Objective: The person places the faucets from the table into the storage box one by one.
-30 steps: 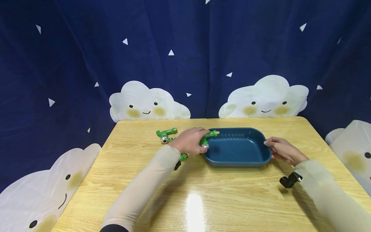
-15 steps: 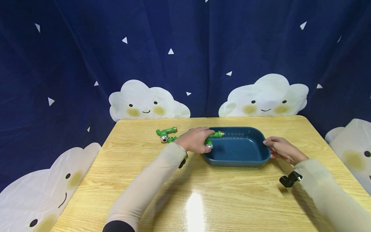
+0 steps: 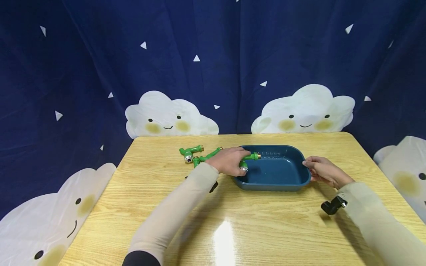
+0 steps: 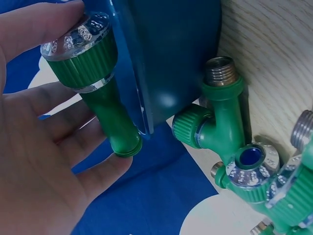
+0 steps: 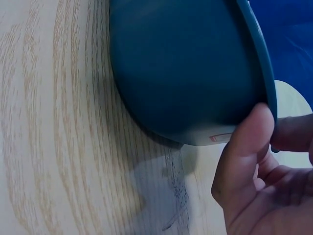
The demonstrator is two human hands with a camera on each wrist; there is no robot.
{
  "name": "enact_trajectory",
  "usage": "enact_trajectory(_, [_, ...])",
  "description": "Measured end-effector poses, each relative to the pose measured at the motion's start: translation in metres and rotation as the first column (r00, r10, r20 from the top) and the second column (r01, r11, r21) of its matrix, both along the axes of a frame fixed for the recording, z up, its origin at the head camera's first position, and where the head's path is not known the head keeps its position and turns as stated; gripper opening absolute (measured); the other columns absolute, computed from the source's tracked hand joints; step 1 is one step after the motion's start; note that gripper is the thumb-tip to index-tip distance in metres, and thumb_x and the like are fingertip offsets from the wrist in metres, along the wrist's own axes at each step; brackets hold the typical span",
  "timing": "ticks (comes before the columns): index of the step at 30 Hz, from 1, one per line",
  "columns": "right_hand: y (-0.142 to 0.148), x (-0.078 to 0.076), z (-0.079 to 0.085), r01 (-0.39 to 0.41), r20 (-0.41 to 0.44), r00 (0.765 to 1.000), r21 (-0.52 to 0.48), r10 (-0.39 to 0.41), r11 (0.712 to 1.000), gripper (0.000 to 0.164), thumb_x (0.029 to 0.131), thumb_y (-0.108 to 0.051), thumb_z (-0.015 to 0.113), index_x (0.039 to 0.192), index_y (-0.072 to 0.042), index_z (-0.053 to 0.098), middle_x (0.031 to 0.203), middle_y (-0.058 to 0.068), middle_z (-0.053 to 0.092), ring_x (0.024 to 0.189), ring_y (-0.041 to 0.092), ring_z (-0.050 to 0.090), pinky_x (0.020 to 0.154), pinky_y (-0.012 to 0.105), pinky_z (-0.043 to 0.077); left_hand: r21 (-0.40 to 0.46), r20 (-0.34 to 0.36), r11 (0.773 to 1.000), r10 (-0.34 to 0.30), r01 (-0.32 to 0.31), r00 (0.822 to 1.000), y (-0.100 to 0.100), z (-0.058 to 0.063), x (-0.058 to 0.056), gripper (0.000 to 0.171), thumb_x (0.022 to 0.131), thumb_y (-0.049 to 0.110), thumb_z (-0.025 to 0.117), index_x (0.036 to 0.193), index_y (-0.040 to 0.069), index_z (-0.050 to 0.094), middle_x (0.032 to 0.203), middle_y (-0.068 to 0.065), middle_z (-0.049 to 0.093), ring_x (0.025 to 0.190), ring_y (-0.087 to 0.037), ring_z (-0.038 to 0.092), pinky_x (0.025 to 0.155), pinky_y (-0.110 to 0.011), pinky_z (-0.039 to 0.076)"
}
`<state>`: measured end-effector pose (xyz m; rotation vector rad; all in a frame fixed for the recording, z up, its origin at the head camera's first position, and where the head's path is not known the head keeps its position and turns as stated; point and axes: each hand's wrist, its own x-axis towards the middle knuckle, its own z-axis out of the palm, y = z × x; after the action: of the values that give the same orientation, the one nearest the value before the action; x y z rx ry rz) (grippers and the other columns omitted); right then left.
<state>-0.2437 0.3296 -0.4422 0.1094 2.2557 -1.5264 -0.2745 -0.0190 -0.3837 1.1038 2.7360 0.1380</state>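
My left hand (image 3: 229,161) holds a green faucet (image 4: 88,68) with a silver collar, thumb on the collar and fingers along its far side. In the head view this faucet reaches over the left rim of a dark blue basin (image 3: 271,186), its brass-threaded end above the inside. My right hand (image 3: 324,171) pinches the basin's right rim between thumb and fingers; the right wrist view shows the thumb (image 5: 252,129) against the outer wall. More green faucets (image 4: 225,117) lie on the table just left of the basin, partly hidden behind my left hand in the head view.
The wooden table (image 3: 266,229) reaches back to a dark blue curtain (image 3: 213,66) with white clouds. One faucet (image 3: 190,153) lies farthest left in the group. Black camera mounts hang at both wrists, the right mount (image 3: 334,205) low over the table.
My left hand has moved a little to the right with its faucet, farther over the basin, uncovering more of the faucets behind it. The right hand stays on the rim.
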Motion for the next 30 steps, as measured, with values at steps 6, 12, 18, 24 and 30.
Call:
enact_trajectory(6, [0.001,-0.002,-0.001,-0.002,0.009,1.000,0.014,0.002,1.000,0.021,0.106,-0.026,0.043,0.103,-0.006,0.050,0.074,-0.008,0.054,0.064,0.004,0.058,0.062,0.023,0.056,-0.049,0.032,0.999,0.015,-0.013,0.999,0.009,0.003,-0.001,0.070,0.089,0.037,0.068,0.151,0.018,0.043,0.150,-0.002,0.049,0.133,-0.018,0.052,0.107,-0.036,0.047])
enact_trajectory(12, [0.001,-0.004,-0.001,0.008,0.022,1.000,0.041,-0.009,0.999,0.023,0.106,-0.026,0.042,0.108,-0.005,0.050,0.076,-0.007,0.058,0.065,0.004,0.060,0.062,0.022,0.056,-0.103,0.071,0.995,0.012,-0.005,0.997,0.017,0.007,-0.003,0.069,0.089,0.038,0.069,0.150,0.019,0.044,0.141,0.000,0.055,0.117,-0.015,0.056,0.097,-0.033,0.050])
enact_trajectory(18, [0.001,-0.005,-0.001,0.004,0.016,1.000,0.030,-0.005,1.000,0.021,0.106,-0.026,0.043,0.104,-0.006,0.050,0.073,-0.009,0.056,0.063,0.003,0.059,0.061,0.022,0.056,-0.103,0.104,0.995,-0.004,0.015,0.995,0.022,0.007,-0.009,0.057,0.086,0.036,0.071,0.138,0.018,0.055,0.115,0.003,0.061,0.096,-0.013,0.054,0.078,-0.028,0.046])
enact_trajectory(24, [0.002,-0.005,-0.001,0.010,0.019,1.000,0.030,-0.011,0.999,0.021,0.106,-0.027,0.043,0.104,-0.007,0.050,0.073,-0.009,0.057,0.063,0.003,0.060,0.062,0.022,0.057,-0.137,0.116,0.990,-0.002,0.018,0.993,0.031,0.009,-0.011,0.054,0.084,0.036,0.073,0.134,0.019,0.059,0.103,0.005,0.059,0.090,-0.013,0.052,0.073,-0.026,0.043])
enact_trajectory(30, [0.001,-0.004,-0.001,0.005,0.018,1.000,0.025,-0.006,1.000,0.022,0.106,-0.028,0.044,0.104,-0.007,0.050,0.074,-0.008,0.056,0.063,0.003,0.059,0.061,0.021,0.056,-0.153,0.153,0.988,0.028,-0.004,0.988,0.036,0.008,-0.011,0.061,0.084,0.037,0.073,0.140,0.021,0.055,0.114,0.006,0.060,0.094,-0.013,0.053,0.078,-0.027,0.045])
